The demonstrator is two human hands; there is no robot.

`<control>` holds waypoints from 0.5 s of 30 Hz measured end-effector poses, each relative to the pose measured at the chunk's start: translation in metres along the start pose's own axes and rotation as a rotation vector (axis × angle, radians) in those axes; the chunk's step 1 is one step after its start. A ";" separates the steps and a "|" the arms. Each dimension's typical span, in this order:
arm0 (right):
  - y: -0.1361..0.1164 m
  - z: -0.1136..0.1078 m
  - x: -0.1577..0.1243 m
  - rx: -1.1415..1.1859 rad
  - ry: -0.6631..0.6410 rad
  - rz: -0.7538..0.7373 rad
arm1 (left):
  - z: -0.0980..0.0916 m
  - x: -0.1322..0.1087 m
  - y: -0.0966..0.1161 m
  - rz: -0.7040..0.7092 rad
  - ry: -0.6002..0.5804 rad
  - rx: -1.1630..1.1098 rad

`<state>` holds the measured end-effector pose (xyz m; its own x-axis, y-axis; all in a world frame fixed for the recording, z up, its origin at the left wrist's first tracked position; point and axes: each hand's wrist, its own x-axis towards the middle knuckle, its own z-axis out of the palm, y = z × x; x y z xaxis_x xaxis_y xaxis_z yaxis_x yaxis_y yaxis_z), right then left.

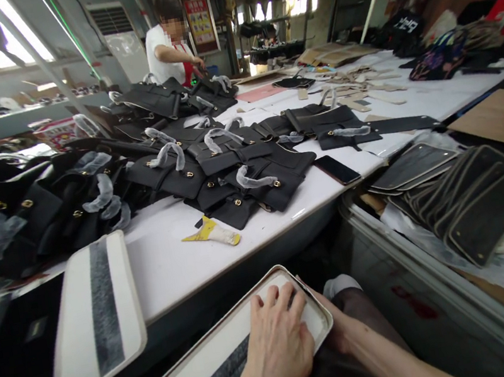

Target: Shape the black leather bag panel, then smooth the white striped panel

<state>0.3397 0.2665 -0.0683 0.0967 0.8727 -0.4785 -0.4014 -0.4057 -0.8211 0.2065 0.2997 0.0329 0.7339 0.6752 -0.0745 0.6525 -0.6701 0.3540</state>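
A cream panel with rounded corners, a raised rim and a dark grey strip [189, 367] lies tilted in front of me, over my lap. My left hand [277, 331] presses on its inner face near the far right end, fingers bent and spread apart. At the right corner, my right hand [333, 322] holds the panel's edge from outside; most of its fingers are hidden behind the rim. A similar cream panel [126, 297] with a grey strip leans to the left, against the table. On the table edge ahead sits a yellow and white scrap-like piece [211, 232].
Black bags [228, 160] with plastic-wrapped handles and gold fittings crowd the white table [174, 271]. A phone [338, 170] lies near its edge. Dark stitched panels [478, 197] are stacked at right. Across the table, a person in a white shirt [155, 44] works.
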 end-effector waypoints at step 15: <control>-0.027 -0.004 -0.022 0.187 -0.004 0.105 | 0.008 -0.003 -0.012 0.013 0.065 -0.104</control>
<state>0.3516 0.2575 -0.0368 0.0415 0.8294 -0.5571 -0.5708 -0.4379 -0.6946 0.1977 0.3033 0.0215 0.7262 0.6874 -0.0100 0.6172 -0.6455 0.4498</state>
